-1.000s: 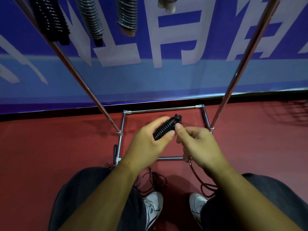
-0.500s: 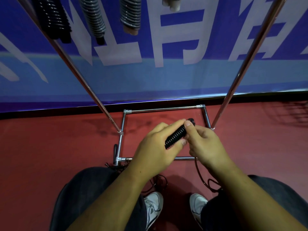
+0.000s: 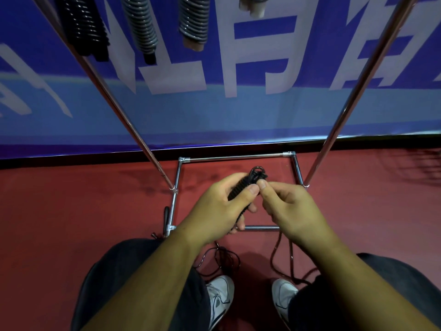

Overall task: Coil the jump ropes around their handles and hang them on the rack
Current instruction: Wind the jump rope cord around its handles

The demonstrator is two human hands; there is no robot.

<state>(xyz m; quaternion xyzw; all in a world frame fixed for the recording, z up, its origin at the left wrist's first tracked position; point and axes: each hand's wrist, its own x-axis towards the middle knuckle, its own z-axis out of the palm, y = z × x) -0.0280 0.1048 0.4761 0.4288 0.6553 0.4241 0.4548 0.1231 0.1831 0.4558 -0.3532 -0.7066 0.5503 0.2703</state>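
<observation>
Whereas a second ago the wound bundle lay low and slanted between the palms with a thumb capping its end, item one, the coiled handle [image 3: 238, 191], now stands steeper, and a small loop [image 3: 257, 170] shows above its far tip. The left hand [image 3: 219, 211] grips the handle, fingers curled round its lower half and thumb laid along the coils. The right hand [image 3: 296, 211] pinches the cord just beside the tip, thumb and forefinger closed on it, the other fingers folded. Judged: winding is near done and a hanging eye is being formed; hanging is not yet begun. Item two, the trailing rope [image 3: 274, 254], drops from under the right hand toward the floor [image 3: 71, 223], so some slack seems left to take up. Item three, the loose cord [image 3: 222, 259], lies tangled between the shoes [image 3: 222, 297], and a spare handle [image 3: 166, 215] lies beside the rack's base frame [image 3: 233, 158]. Item four, the rack upright [image 3: 133, 132], slants up on the left, with its twin on the right. Hung above are a black coil [image 3: 83, 27] and a grey coil [image 3: 143, 27], with two more beside them, before the blue banner [image 3: 238, 111]. Obstruction, as judged: the floor slack may snag a foot or the frame on lifting; the bar itself is out of view.
</observation>
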